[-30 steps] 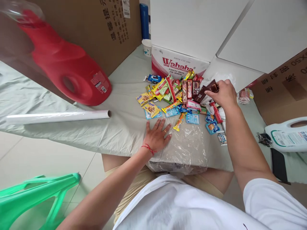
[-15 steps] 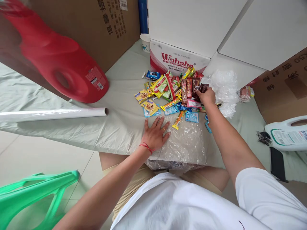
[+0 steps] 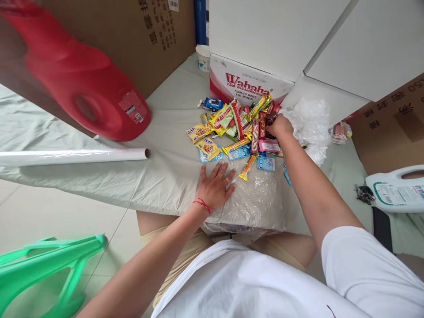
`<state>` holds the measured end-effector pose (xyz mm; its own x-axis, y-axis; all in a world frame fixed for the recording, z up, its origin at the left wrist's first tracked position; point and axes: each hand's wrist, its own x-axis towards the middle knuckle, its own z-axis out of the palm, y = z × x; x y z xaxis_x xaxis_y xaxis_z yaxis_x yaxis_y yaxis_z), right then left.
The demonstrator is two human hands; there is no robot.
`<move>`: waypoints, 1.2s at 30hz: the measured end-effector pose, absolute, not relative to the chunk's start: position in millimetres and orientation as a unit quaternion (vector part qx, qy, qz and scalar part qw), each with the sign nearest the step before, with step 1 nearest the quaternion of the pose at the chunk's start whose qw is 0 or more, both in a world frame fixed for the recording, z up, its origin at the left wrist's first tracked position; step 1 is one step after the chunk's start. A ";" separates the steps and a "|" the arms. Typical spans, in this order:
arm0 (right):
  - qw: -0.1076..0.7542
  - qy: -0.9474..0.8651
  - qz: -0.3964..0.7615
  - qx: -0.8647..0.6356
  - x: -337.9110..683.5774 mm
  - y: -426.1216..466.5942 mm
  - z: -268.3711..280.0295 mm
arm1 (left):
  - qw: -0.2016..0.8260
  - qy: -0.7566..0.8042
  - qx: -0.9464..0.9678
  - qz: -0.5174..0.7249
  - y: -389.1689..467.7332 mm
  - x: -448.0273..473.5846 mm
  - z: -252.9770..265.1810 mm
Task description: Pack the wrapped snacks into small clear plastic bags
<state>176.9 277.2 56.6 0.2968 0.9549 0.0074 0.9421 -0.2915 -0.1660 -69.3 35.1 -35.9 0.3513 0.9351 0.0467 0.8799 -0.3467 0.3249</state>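
Note:
My left hand (image 3: pixel 215 185) lies flat with its fingers stretched out, partly on a clear plastic bag (image 3: pixel 256 201) and partly on the pale green cloth. Above it spreads a pile of wrapped snacks, among them yellow cookie packets (image 3: pixel 208 148), a red-and-green wafer packet (image 3: pixel 236 117) and a pink packet (image 3: pixel 269 145). At the pile's right side, my right hand (image 3: pixel 281 127) is closed on a dark brown snack packet (image 3: pixel 271 117), mostly hidden by the fingers. A brown bar (image 3: pixel 255 134) and a red bar (image 3: pixel 262 124) lie just left of that hand.
Behind the pile stands a Wahaba-style water carton (image 3: pixel 245 79). Crumpled clear plastic packaging (image 3: pixel 311 123) sits to the right. A red detergent jug (image 3: pixel 89 84), a white roll (image 3: pixel 73 155) and a paper cup (image 3: pixel 203 57) are leftward. A white bottle (image 3: pixel 397 187) lies far right.
My right hand has shifted slightly up and left, with the brown packets moving back among the pile and now more covered. My left hand stays in place.

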 end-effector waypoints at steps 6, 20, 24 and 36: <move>0.040 -0.605 0.062 -0.793 185.4 268.3 69.5 | 0.121 0.562 0.809 0.120 35.0 -69.4 -37.4; -0.189 -0.886 0.136 -0.402 145.2 50.9 109.7 | 0.126 0.558 0.804 0.163 34.7 -68.8 -37.9; -0.199 -0.870 0.137 -0.431 125.5 42.0 68.7 | 0.124 0.566 0.797 0.169 35.4 -68.9 -36.7; -0.126 -0.852 0.138 -0.489 146.5 37.6 52.9 | 0.119 0.572 0.795 0.162 35.4 -68.4 -36.8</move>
<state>146.5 37.6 52.9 -0.4906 0.7984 -0.3493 0.8678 0.4841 -0.1122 -68.4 35.4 -36.8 0.2930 0.9483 0.1220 0.8714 -0.3174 0.3741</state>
